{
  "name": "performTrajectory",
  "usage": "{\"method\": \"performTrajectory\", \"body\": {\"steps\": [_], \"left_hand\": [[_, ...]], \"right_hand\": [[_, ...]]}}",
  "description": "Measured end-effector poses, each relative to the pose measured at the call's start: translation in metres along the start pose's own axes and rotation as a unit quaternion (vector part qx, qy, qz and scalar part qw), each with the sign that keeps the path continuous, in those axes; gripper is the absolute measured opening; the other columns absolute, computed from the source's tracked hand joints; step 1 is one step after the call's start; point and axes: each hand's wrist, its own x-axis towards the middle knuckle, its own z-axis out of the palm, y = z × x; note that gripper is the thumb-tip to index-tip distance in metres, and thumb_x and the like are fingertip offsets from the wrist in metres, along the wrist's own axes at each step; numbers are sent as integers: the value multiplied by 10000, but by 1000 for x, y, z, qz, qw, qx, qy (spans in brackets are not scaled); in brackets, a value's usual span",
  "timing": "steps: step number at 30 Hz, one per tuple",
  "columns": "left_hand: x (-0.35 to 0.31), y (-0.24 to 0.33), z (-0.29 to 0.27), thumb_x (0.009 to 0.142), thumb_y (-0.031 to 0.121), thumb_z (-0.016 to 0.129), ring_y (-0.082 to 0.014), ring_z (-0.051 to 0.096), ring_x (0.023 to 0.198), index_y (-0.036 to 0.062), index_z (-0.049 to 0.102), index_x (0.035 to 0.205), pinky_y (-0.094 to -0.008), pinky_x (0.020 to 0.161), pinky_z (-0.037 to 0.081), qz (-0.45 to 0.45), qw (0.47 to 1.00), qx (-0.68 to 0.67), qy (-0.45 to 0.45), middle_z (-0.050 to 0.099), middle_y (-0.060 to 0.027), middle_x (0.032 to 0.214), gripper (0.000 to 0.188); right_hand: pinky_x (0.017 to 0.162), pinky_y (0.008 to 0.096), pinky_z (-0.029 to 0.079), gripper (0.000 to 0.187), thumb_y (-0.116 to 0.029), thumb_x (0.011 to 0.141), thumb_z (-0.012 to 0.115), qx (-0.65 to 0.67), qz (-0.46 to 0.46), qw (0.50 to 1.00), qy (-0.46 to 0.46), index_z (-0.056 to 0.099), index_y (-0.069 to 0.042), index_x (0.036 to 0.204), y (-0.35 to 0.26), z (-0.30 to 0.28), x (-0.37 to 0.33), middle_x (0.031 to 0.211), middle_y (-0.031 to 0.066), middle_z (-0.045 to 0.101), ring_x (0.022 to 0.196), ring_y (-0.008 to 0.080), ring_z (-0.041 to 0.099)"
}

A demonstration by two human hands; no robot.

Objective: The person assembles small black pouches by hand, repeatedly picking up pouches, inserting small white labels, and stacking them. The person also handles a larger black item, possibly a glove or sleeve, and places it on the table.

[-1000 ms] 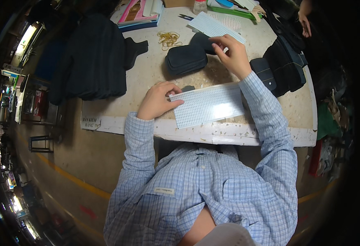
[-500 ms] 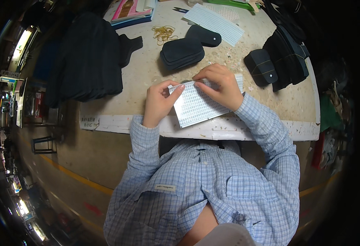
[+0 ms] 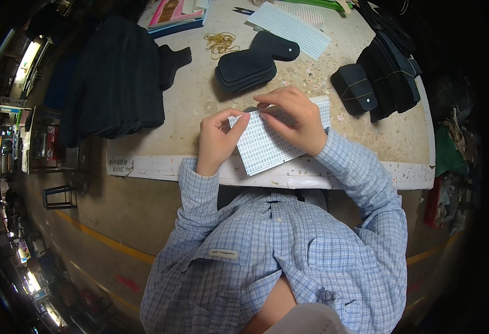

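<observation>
A white sheet of small printed stickers [image 3: 267,143] is tilted over the table's front edge. My left hand [image 3: 218,136] grips its upper left corner between thumb and fingers. Over the sheet's upper edge is my right hand [image 3: 293,118], with thumb and forefinger curled toward each other near the left thumb. Whatever may be between those fingertips is too small to make out. A bit of a dark piece [image 3: 250,109] peeks out behind the sheet's top edge. Just beyond the hands lies a short stack of dark rounded pieces [image 3: 245,70]. Another dark piece [image 3: 275,46] behind it bears a small white sticker.
Large dark stacks [image 3: 116,83] fill the table's left side. Banded dark bundles [image 3: 354,89] sit on the right. Farther back are yellow rubber bands [image 3: 220,43], dark-handled snips [image 3: 244,11], another sticker sheet [image 3: 289,29] and pink and blue folders [image 3: 175,16]. A stool [image 3: 60,197] stands on the floor at left.
My right hand has shifted slightly left, and its forefinger has lifted a little off the sheet's upper edge. The left hand keeps its grip on the sheet.
</observation>
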Motion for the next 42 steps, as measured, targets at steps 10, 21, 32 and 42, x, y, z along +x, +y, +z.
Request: {"method": "performTrajectory", "body": {"steps": [10, 21, 32, 42], "left_hand": [[-2, -1, 2, 907, 128, 672, 5, 496, 537, -18, 704, 911, -183, 464, 355, 10, 1000, -6, 2, 632, 25, 665, 150], [-4, 1, -2, 921, 90, 640, -21, 553, 610, -26, 690, 936, -189, 531, 414, -9, 1000, 24, -18, 643, 4, 722, 127], [-7, 3, -1, 883, 58, 649, -18, 511, 548, -18, 703, 941, -201, 487, 382, 42, 999, 17, -17, 621, 16, 674, 110], [-1, 11, -15, 868, 105, 687, -122, 633, 672, -4, 703, 941, -248, 619, 493, 64, 986, 151, -18, 676, -45, 772, 132]], "right_hand": [[783, 300, 549, 550, 69, 735, 698, 75, 49, 996, 3, 618, -69, 1262, -14, 3, 3, 1001, 99, 659, 897, 186, 688], [788, 285, 546, 662, 127, 704, 695, 69, 30, 997, 11, 564, -57, 1326, -20, 8, 3, 1092, 91, 549, 862, 150, 692], [823, 320, 584, 727, 137, 756, 628, 86, -66, 993, -49, 501, -179, 1399, -16, 15, 8, 1355, 143, 434, 1064, 265, 617], [882, 255, 516, 497, 74, 853, 560, 270, 155, 950, 22, 533, -39, 1336, -5, -7, 20, 1311, 84, 518, 1062, 153, 600]]}}
